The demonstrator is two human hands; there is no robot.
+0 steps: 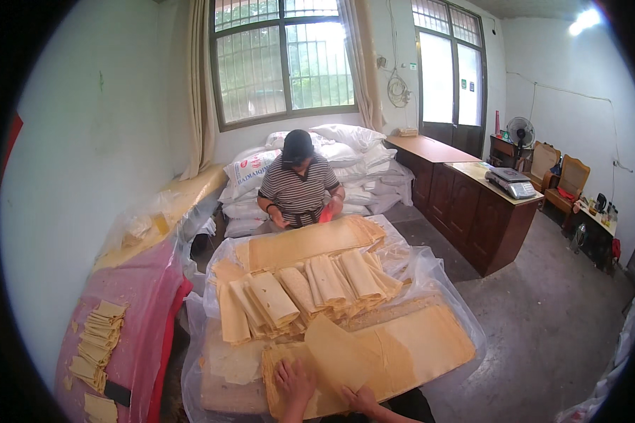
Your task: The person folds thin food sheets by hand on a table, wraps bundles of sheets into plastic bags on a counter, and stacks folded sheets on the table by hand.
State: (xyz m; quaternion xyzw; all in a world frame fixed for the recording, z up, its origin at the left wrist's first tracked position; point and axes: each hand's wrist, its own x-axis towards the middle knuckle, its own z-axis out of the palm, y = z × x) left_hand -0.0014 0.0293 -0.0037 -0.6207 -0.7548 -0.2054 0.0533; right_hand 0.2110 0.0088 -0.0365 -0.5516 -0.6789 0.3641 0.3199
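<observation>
The left hand (293,381) lies flat with its fingers spread wide on the near end of a stack of thin tan sheets (402,349), palm down and holding nothing. The right hand (360,399) rests just beside it, to its right and a little nearer the person, also pressed on the same stack; its fingers look loosely spread, though the lower edge of the view cuts off part of it. One loose sheet (339,356) lies askew on top of the stack, its near edge touching or just ahead of both hands.

Beyond the hands, further along the table (222,395), sits a row of folded bundles (310,289) of the same tan sheets, leaning against one another. Past those lies a long flat slab of sheets (307,243). All of it rests on crinkled clear plastic film (430,271) that spills over the table's edges.

Across from the hands, at the far end, a person in a striped shirt (298,190) sits bent over, with both hands close together at the lap. Behind that person white sacks (360,158) are piled under the window (282,60).

To the left of the left hand, well apart, a pink-covered surface (130,303) carries a small row of folded tan pieces (99,342). Far to the right of the right hand stands a dark wooden counter (473,211) with a weighing scale (513,183) on it.
</observation>
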